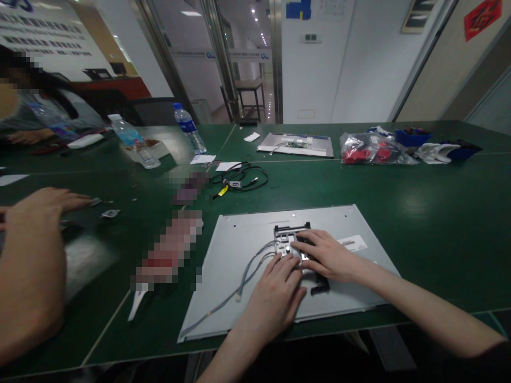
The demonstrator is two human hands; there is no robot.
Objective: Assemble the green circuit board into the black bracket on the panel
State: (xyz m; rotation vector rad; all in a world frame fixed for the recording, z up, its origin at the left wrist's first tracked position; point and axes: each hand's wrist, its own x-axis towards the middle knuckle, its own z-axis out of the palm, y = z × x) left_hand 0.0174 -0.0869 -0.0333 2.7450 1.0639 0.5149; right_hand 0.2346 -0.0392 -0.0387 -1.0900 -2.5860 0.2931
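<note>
A flat silver-grey display panel (239, 234) lies on the table in front of me. On its middle rests a black and metal bracket assembly (281, 230), partly hidden by my fingers. My left hand (281, 284) is closed at the near left side of this bracket, fingers bent onto it. From the right, my right hand (329, 255) reaches over the bracket, its fingertips gripping the upper part and right side. Thin grey cables (249, 271) run from the bracket across the panel to its near left corner. What lies under my fingertips is hidden.
A co-worker's arm (34, 266) reaches in at left. Beyond the panel are a coiled black cable (255, 183), another panel (295, 146), a plastic bag with red items (371, 151) and blue bins (413, 137). Water bottles (189, 127) stand at the back left.
</note>
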